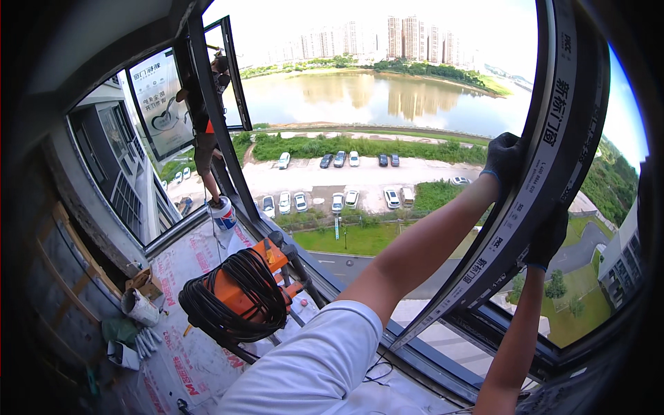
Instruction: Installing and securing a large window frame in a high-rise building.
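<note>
Film-covered window upright (517, 199) held from both sides, to the right of the orange machine (238, 299).
The edge nearer the machine is clasped high up by the gloved left hand (503, 156), with fingers curled in; the gloved right hand (549, 236) is placed lower, on the side farther from the machine, and how tightly its fingers are closed cannot be made out. The upright is judged to be heavy and stiff, with little flex expected; its film may prove slippery. A hold is best taken along both edges, hands set apart in height, rather than on the smooth film face.
</note>
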`<state>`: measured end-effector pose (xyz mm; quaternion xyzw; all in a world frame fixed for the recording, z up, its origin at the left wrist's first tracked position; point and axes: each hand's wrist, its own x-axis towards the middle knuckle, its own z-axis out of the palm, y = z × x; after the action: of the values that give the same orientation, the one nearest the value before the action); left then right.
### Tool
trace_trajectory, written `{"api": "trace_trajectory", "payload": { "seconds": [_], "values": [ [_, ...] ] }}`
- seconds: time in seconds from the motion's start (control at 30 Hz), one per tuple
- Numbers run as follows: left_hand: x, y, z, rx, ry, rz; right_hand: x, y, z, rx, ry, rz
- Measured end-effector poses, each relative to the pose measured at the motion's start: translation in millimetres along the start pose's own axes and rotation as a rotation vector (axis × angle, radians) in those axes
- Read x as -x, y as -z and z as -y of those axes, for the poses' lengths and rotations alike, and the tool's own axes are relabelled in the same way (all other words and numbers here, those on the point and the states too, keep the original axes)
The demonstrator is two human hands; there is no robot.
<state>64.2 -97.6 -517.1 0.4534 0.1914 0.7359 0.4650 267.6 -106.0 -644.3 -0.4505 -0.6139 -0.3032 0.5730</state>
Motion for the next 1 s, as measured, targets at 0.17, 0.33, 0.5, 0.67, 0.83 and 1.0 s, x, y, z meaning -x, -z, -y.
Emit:
{"api": "trace_trajectory", "payload": {
  "seconds": [0.17, 0.33, 0.5, 0.67, 0.83, 1.0],
  "values": [
    [-15.3, 8.0, 6.9, -0.274, -0.110, -0.120, -5.0, -9.3, 2.5, -0.070, 0.009, -0.033],
    [0.3, 10.3, 15.5, -0.191, -0.058, -0.066, -9.4, 0.0, 3.0, -0.234, -0.234, 0.034],
    [-11.1, 16.8, 23.7, -0.269, -0.125, -0.151, -8.0, -11.6, 2.4, -0.206, -0.159, 0.003],
    [11.6, 17.5, 36.2, -0.158, -0.046, -0.085, -13.0, 8.1, 14.9, -0.417, -0.407, 0.011],
    [3.8, 21.2, 34.5, -0.197, -0.047, -0.119, -12.9, 1.8, 16.0, -0.366, -0.341, 0.012],
    [25.9, 9.7, 43.3, -0.160, 0.038, -0.075, -11.1, 16.3, -10.4, -0.226, -0.239, 0.008]
  ]
}}
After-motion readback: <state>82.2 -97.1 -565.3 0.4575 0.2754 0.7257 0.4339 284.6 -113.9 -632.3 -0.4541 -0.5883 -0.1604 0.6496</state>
